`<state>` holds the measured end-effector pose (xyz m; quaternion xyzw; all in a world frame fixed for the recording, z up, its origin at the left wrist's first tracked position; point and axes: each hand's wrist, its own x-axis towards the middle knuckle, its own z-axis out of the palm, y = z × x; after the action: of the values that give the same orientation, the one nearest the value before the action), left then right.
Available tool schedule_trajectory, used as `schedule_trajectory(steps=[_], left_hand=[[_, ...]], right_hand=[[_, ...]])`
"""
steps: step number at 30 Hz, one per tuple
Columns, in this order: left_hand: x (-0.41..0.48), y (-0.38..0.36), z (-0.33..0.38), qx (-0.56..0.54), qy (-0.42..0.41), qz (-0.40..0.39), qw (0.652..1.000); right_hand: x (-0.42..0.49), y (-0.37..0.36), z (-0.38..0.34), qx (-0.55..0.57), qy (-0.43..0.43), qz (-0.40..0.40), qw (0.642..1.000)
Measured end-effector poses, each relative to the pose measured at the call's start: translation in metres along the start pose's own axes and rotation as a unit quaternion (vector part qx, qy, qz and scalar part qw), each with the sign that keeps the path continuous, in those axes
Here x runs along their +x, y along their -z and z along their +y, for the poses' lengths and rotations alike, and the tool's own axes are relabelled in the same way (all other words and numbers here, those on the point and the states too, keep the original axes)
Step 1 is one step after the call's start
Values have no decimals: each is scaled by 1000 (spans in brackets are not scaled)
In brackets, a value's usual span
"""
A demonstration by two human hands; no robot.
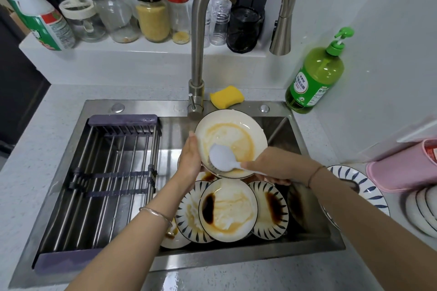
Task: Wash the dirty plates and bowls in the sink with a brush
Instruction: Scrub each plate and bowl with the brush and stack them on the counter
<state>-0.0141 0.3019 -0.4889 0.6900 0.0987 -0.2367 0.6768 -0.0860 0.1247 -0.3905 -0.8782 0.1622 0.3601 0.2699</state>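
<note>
My left hand (191,157) grips the left rim of a cream plate (238,130) smeared with orange sauce, tilted up over the sink (307,247). My right hand (267,168) holds the handle of a white dish brush (222,157), whose head lies against the plate's lower left part. Below them several dirty plates lie stacked in the sink, among them a cream one (228,210) with dark and orange stains and blue-leaf-patterned ones (269,210).
A purple-ended drying rack (101,179) spans the sink's left half. The faucet (197,54) arches over the plates. A yellow sponge (227,97) and green soap bottle (314,78) sit behind; patterned plates (369,186) and a pink container (402,168) are on the right counter.
</note>
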Motion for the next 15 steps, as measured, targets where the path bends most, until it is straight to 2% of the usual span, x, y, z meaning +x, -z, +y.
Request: schedule_trajectory(steps=[3,6,9,11,12,15], left_hand=[[1,-3,1,5,-7,14,1000],[-3,2,5,4,-27,19,999],[-7,-1,1,30,-41,12,999],[-10,-6,0,30,-33,0,999],[-11,-7,0,31,-28,-3,999],[-4,-1,-4,54,-41,10,998]], right_hand=[[-3,-1,2,1,-8,-18,1000],[-13,24,16,-93,-36,2,995],[0,29,26,-183,-60,165,967],[8,21,26,-167,-36,247,954],[9,18,28,-145,-23,237,960],[-3,23,35,-164,-38,123,978]])
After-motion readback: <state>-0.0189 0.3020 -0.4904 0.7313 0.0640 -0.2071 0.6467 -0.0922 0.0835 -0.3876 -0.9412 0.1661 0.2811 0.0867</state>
